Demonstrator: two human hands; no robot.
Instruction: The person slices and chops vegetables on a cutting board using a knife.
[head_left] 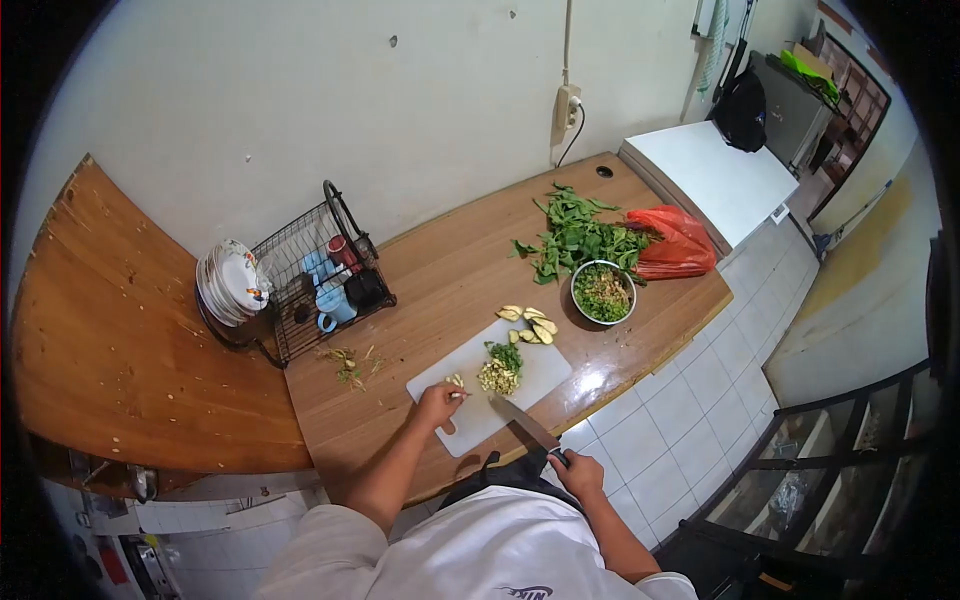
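My left hand is closed at the left part of the white cutting board, its fingertips pinching a small pale piece. Small pale pieces lie just beyond those fingers. In my right hand is the dark handle of a knife; its blade points up and left over the board, the tip near the chopped pile. That pile of pale bits has chopped greens touching its far side. Yellowish cut pieces lie at the board's far edge.
A metal bowl of chopped greens stands beyond the board, beside leafy greens and a red plastic bag. At the left are scraps, a dish rack with cups, and stacked plates. The wooden table's edge runs along the right.
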